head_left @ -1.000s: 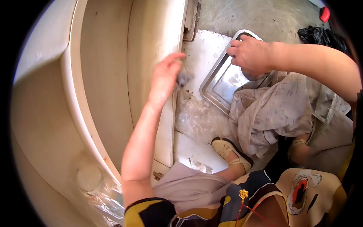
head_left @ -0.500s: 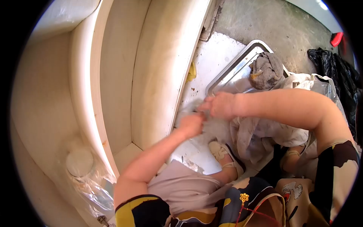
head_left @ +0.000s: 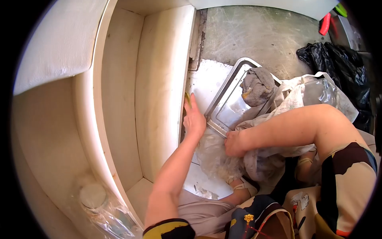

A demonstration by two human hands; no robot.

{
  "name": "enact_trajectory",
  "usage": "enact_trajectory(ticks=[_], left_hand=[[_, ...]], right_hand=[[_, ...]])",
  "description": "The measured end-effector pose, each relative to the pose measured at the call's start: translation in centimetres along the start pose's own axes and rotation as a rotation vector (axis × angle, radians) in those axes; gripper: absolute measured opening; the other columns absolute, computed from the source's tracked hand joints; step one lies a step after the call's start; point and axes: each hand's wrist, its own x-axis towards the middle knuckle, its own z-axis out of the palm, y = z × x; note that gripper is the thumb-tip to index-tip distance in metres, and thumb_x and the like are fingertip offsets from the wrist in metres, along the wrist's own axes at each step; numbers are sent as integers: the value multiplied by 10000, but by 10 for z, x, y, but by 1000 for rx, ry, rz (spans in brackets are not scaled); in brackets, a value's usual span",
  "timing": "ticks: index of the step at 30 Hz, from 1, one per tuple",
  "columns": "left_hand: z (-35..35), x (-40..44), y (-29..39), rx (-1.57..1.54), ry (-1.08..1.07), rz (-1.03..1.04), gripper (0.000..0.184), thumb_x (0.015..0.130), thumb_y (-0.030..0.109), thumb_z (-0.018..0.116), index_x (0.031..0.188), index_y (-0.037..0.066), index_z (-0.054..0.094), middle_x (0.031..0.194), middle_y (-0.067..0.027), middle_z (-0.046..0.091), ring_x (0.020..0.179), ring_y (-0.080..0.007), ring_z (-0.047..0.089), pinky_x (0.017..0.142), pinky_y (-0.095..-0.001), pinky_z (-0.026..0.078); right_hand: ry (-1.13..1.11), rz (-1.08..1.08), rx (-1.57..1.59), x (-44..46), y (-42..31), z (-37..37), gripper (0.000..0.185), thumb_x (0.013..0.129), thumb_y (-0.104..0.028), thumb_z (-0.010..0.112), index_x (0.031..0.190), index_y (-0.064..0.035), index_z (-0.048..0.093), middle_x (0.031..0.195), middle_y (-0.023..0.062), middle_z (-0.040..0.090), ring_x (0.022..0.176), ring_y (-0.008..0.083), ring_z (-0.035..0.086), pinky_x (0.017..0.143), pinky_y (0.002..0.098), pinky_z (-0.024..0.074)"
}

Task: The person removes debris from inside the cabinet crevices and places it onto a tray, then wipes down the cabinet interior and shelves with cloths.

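Observation:
My left hand (head_left: 194, 119) is beside the cabinet's front edge, its fingers at a small yellow-green thing (head_left: 188, 99) that was low against the cabinet. My right hand (head_left: 235, 143) is closed around the edge of a clear plastic bag (head_left: 217, 157), next to the near corner of a metal tray (head_left: 223, 106). On the tray rests a crumpled grey-brown cloth (head_left: 258, 85). A pale, stained fabric bag (head_left: 294, 93) lies partly over the tray's right side, under my right forearm.
An open pale cabinet (head_left: 161, 91) fills the left side. Inside it, lower left, a round-lidded container (head_left: 92, 195) sits in clear plastic. Black plastic bags (head_left: 338, 67) lie at the right, below a red object (head_left: 325, 24). My shoe (head_left: 244, 186) is near the clear bag.
My hands, together over the clear bag half a second ago, have separated. The left has moved up to the yellow-green thing; the right is by the tray's near corner.

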Motion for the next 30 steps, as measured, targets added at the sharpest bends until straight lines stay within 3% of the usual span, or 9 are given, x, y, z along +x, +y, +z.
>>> enact_trajectory(ticks=[5,13,14,16,19,24,25,26,30], left_hand=[[15,15,6,48,7,-206,617,806,31,488,1379,125,278,1417,-146,299,1065,-393,536,865,-465,455],[-40,-51,18,-71,-43,259,506,801,7,470,1296,68,388,1375,-88,375,951,-376,579,796,-465,467],[-47,-62,18,-110,-43,404,504,805,12,471,1298,63,382,1374,-88,377,925,-377,585,783,-461,473],[-56,-82,24,-113,-83,437,494,802,10,476,1286,62,396,1360,-92,392,906,-375,588,771,-456,479],[-51,-96,31,-146,-158,511,473,797,5,486,1262,62,425,1332,-101,418,874,-372,594,749,-449,488],[-26,-81,27,-389,-146,656,329,818,59,548,1147,56,531,1144,-108,563,874,-314,607,756,-390,484],[-18,-72,19,-387,-153,656,329,818,59,548,1147,56,531,1144,-108,563,874,-314,607,756,-390,484],[-9,-58,6,-562,-191,408,242,852,83,542,1092,51,557,1097,-84,590,880,-280,607,768,-367,483],[0,-15,-26,-1291,-145,-143,164,924,107,498,1055,28,556,1000,-50,601,916,-156,565,788,-301,459]], right_hand=[[92,-27,8,-16,5,-9,278,699,-159,631,939,-27,679,998,111,653,1038,240,572,919,385,398],[581,398,460,-63,78,-37,247,671,-57,548,883,-68,674,823,165,646,811,325,637,710,420,502],[657,510,626,-56,95,-29,204,730,-80,549,893,-40,666,854,166,652,815,329,639,702,431,505],[754,549,1600,-72,97,-34,240,789,-116,557,988,-1,624,886,156,646,816,305,638,679,414,525],[777,461,2036,-82,90,-37,315,820,-138,555,1090,23,562,891,143,629,821,269,630,656,382,544],[666,465,1460,-68,85,-9,391,768,-112,591,1153,-44,569,956,173,639,897,297,632,709,414,539],[720,472,950,-65,84,-3,369,741,-94,599,1107,-52,597,954,181,642,886,316,637,709,407,537],[743,458,440,-61,83,3,349,713,-76,607,1061,-60,624,952,190,645,876,335,641,708,399,534],[342,549,274,-68,63,-11,218,689,-78,620,899,-46,664,934,146,661,878,315,647,720,382,528]])
